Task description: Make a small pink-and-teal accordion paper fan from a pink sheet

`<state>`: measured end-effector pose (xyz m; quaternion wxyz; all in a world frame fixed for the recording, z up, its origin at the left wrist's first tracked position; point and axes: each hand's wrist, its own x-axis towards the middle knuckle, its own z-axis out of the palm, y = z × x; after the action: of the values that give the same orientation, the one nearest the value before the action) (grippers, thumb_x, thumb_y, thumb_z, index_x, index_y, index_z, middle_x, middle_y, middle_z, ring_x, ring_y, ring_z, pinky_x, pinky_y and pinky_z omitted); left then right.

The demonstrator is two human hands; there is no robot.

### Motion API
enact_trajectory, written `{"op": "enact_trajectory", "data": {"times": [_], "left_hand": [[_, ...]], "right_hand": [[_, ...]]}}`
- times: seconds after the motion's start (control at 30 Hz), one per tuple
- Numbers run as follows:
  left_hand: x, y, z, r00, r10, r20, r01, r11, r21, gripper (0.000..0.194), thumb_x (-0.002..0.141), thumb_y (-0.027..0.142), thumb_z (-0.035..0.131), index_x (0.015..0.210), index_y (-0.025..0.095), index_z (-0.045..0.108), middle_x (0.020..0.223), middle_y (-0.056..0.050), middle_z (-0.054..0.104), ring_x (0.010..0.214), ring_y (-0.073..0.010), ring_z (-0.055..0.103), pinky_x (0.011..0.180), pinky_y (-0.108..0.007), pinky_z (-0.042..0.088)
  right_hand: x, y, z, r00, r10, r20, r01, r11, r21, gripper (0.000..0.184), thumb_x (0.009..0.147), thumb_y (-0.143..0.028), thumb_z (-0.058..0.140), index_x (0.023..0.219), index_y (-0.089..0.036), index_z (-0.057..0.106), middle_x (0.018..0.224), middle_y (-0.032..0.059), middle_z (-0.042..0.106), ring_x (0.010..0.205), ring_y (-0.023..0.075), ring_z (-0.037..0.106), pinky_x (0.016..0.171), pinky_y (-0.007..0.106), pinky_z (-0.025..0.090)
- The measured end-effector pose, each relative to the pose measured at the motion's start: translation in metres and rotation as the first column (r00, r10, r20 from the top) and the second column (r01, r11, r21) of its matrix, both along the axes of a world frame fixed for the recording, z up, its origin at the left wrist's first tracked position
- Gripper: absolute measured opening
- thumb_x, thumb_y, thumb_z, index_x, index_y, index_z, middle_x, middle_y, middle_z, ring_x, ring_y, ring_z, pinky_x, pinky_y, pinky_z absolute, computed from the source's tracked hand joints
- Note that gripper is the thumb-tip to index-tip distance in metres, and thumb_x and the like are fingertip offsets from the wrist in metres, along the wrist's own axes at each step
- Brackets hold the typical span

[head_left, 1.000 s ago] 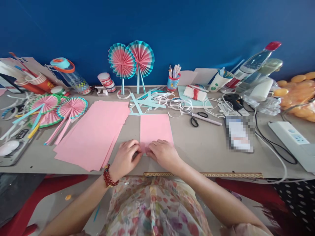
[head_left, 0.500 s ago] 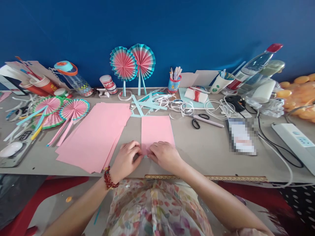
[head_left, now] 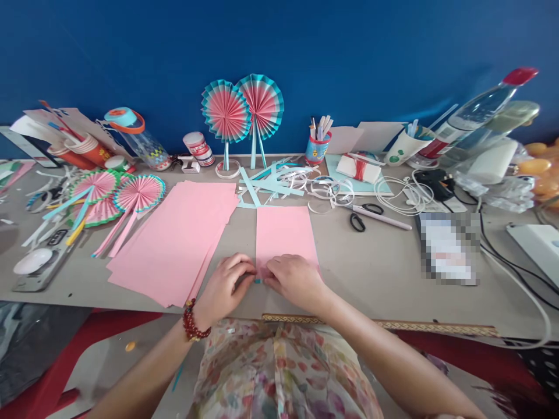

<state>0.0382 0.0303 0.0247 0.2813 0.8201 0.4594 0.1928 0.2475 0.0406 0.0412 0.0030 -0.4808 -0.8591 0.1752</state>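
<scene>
A small pink sheet of paper (head_left: 286, 230) lies on the table in front of me, with a bit of blue at its near edge. My left hand (head_left: 227, 286), a beaded bracelet on its wrist, pinches the near left corner with thumb and fingers. Curled over the near edge just beside it, my right hand (head_left: 294, 279) grips the same sheet, its fingertips mostly hidden from view. To the left lies a fanned stack of larger pink sheets (head_left: 179, 233).
Folded paper fans (head_left: 226, 110) lean against the blue wall, and more fans (head_left: 138, 194) lie at the left. Paper strips (head_left: 273, 183), scissors (head_left: 358, 220), a pen cup (head_left: 317, 150) and a phone (head_left: 448, 247) are on the table. A patterned strip (head_left: 375, 324) runs along the front edge.
The camera view has turned slightly left, so everything appears shifted right. Both hands stay at the sheet's near edge, where a little more blue shows between them.
</scene>
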Motion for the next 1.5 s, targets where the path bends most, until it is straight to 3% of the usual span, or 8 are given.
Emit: {"op": "enact_trajectory", "data": {"times": [0.5,0.7,0.9,1.5], "left_hand": [[0.012,-0.006,-0.004,0.996,0.081,-0.038,-0.076,0.99,0.116,0.007,0.089,0.015,0.055,0.087,0.02,0.059,0.103,-0.003,0.059,0.097,-0.0189,0.058,0.086,-0.035,0.045],[0.008,-0.021,-0.004,0.995,0.083,-0.048,-0.073,0.981,0.179,0.017,0.095,0.017,0.049,0.108,0.019,0.059,0.112,-0.008,0.058,0.105,-0.022,0.056,0.09,-0.036,0.048],[0.0,-0.046,-0.014,0.986,-0.015,-0.167,0.06,0.962,0.266,0.036,0.095,0.014,0.048,0.129,0.019,0.057,0.118,-0.012,0.058,0.108,-0.0258,0.056,0.091,-0.042,0.05],[-0.002,-0.048,-0.019,0.982,-0.027,-0.188,0.08,0.956,0.281,0.038,0.095,0.014,0.048,0.133,0.015,0.054,0.123,-0.013,0.058,0.113,-0.0265,0.053,0.097,-0.045,0.049]], "right_hand": [[0.0,0.002,-0.002,1.0,-0.013,-0.028,0.013,1.0,-0.007,0.017,0.095,-0.03,0.056,0.089,-0.018,0.066,0.09,0.0052,0.072,0.085,0.0201,0.064,0.068,0.029,0.035],[0.0,0.002,-0.001,1.0,-0.007,-0.021,0.007,1.0,-0.018,0.018,0.095,-0.031,0.056,0.088,-0.018,0.066,0.088,0.0047,0.072,0.083,0.0197,0.064,0.067,0.03,0.034],[0.0,0.004,-0.003,1.0,0.005,-0.003,-0.005,1.0,-0.007,0.019,0.095,-0.032,0.057,0.085,-0.018,0.066,0.087,0.0038,0.071,0.081,0.0189,0.063,0.065,0.03,0.033],[0.0,0.004,0.003,1.0,-0.002,0.014,0.002,1.0,-0.022,0.017,0.095,-0.028,0.056,0.086,-0.018,0.066,0.09,0.0048,0.072,0.083,0.0193,0.063,0.067,0.03,0.035]]}}
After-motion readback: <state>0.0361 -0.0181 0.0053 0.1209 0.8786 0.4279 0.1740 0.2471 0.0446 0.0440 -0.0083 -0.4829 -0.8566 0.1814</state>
